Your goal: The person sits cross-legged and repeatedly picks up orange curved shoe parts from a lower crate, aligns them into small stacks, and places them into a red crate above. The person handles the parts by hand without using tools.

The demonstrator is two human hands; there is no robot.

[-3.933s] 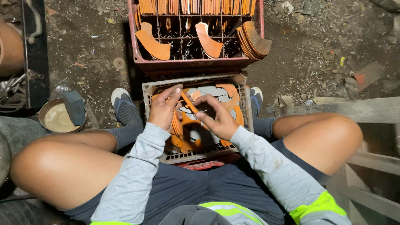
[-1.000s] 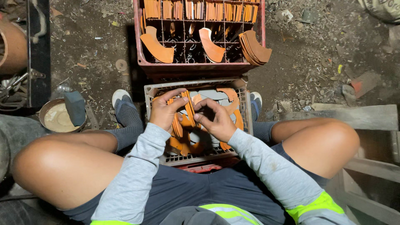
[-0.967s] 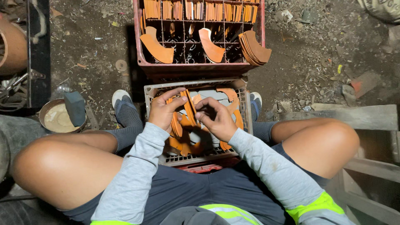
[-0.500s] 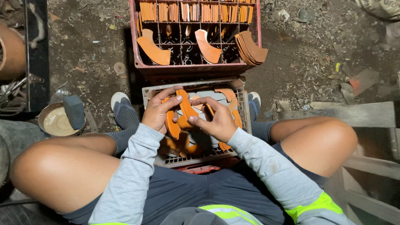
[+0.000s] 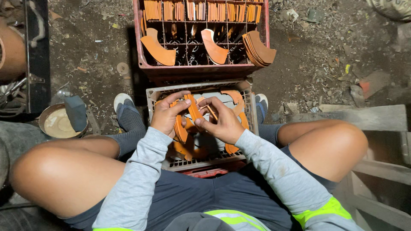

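Orange curved leather pieces [image 5: 193, 112] sit pinched between the left hand [image 5: 165, 116] and right hand [image 5: 223, 124] above the grey crate [image 5: 150, 96], so the grip should probably stay light at the edges to separate one piece cleanly.

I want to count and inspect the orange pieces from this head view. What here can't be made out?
- Grey crate: its floor and lower pieces are hidden by the left hand and right hand.
- Orange piece held between both hands: its full outline is covered by fingers.
- Red crate: far end cut off by the top edge.
- Bowl: contents partly covered by a dark block.
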